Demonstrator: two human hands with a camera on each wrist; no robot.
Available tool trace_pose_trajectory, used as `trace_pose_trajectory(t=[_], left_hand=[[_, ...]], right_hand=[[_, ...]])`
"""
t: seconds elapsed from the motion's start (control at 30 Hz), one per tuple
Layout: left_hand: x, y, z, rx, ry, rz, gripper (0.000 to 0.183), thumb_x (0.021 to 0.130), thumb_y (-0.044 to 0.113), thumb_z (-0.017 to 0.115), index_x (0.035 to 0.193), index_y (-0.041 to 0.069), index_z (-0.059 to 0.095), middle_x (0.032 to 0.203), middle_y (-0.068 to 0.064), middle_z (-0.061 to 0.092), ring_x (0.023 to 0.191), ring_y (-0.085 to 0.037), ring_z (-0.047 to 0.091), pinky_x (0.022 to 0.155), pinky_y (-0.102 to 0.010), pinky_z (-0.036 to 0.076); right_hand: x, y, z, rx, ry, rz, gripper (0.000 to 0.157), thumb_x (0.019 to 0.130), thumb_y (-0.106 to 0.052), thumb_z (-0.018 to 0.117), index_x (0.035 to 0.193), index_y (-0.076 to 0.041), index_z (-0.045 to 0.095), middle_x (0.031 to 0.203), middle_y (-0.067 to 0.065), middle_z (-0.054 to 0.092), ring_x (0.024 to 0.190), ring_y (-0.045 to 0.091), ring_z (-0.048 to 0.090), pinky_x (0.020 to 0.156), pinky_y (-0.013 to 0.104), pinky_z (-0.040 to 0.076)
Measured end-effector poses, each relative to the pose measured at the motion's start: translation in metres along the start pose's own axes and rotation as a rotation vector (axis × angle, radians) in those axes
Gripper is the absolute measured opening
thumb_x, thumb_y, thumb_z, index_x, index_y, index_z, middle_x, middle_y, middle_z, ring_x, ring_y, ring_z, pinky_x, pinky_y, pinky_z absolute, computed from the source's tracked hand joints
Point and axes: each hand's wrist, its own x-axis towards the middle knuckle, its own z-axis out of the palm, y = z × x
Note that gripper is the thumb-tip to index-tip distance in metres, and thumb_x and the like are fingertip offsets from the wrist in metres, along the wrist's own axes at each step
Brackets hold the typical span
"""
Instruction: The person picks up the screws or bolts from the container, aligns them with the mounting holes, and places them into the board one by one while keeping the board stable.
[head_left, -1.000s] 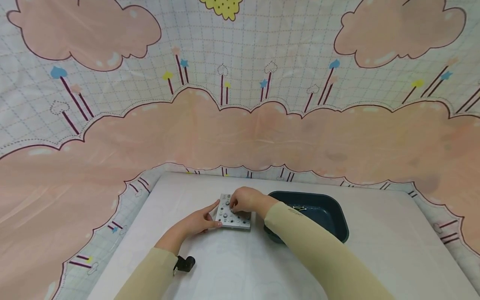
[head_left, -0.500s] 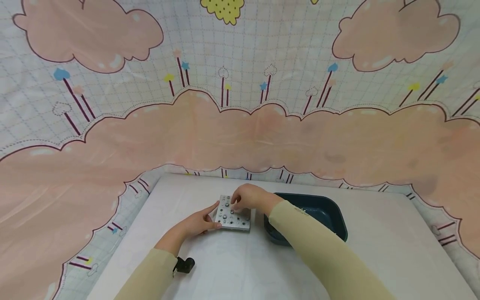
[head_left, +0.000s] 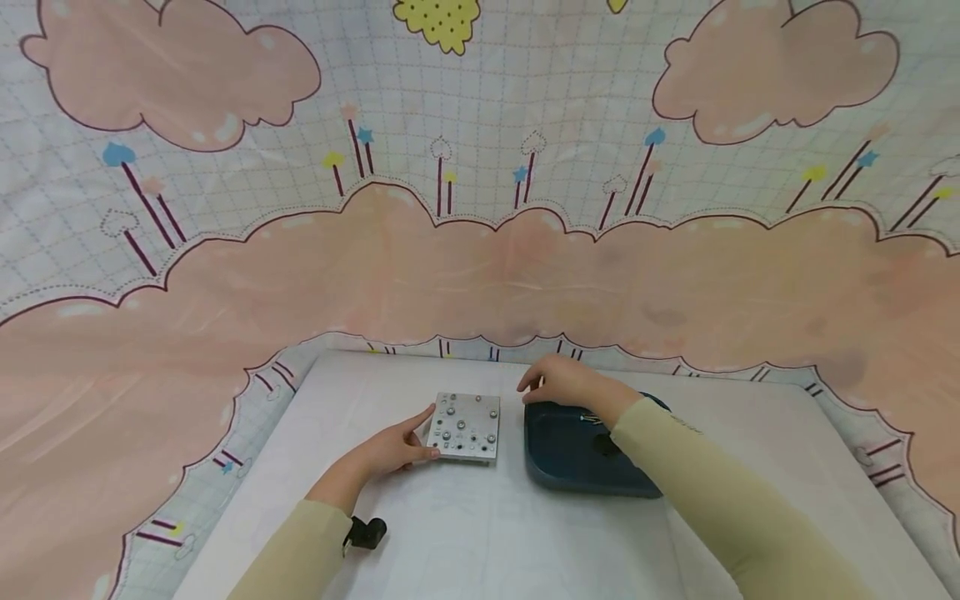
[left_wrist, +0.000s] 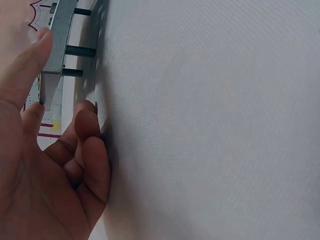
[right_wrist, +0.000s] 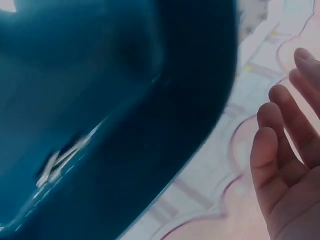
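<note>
My left hand [head_left: 393, 443] grips the left edge of a square metal plate [head_left: 472, 410], thumb at the near corner and forefinger at the far one. Several bolt heads and dark holes dot its top. In the left wrist view, threaded bolts [left_wrist: 80, 51] stick out from the plate's underside, and the other fingers of that hand curl beside the table. My right hand [head_left: 566, 382] hovers at the far left rim of a dark blue tray [head_left: 555, 477], fingers loosely bent. Nothing shows between its fingers [right_wrist: 265, 145] in the right wrist view. A few thin metal screws [right_wrist: 70, 155] lie in the tray.
A white table [head_left: 450, 533] bears the plate and, to its right, the tray. Behind it hangs a cloth [head_left: 465, 275] printed with clouds. A black device [head_left: 367, 533] sits at my left wrist. My right sleeve [head_left: 705, 475] crosses over the tray's right side.
My right hand has left the plate and moved right, to above the tray's far left rim. The whole top of the plate now shows. My left hand has kept its hold.
</note>
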Motion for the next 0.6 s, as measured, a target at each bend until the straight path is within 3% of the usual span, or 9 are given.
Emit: trace_pose_trajectory(t=[0.37, 0.6], left_hand=[[0.003, -0.003, 0.001, -0.008, 0.008, -0.020, 0.091, 0.083, 0.043, 0.078, 0.158, 0.033, 0.027, 0.089, -0.003, 0.057, 0.069, -0.018, 0.053, 0.064, -0.032, 0.043], [0.004, -0.003, 0.002, -0.004, 0.008, -0.016, 0.092, 0.082, 0.045, 0.079, 0.157, 0.033, 0.027, 0.089, -0.003, 0.057, 0.069, -0.018, 0.052, 0.064, -0.032, 0.043]], right_hand=[[-0.057, 0.060, 0.003, -0.044, 0.032, 0.012, 0.021, 0.092, -0.020, 0.073, 0.109, -0.008, 0.077, 0.096, -0.004, 0.070, 0.082, 0.008, 0.062, 0.074, 0.031, 0.052], [-0.065, 0.077, 0.009, -0.086, 0.032, 0.027, 0.017, 0.091, -0.020, 0.073, 0.105, -0.012, 0.078, 0.095, -0.005, 0.070, 0.083, 0.009, 0.062, 0.077, 0.034, 0.053]])
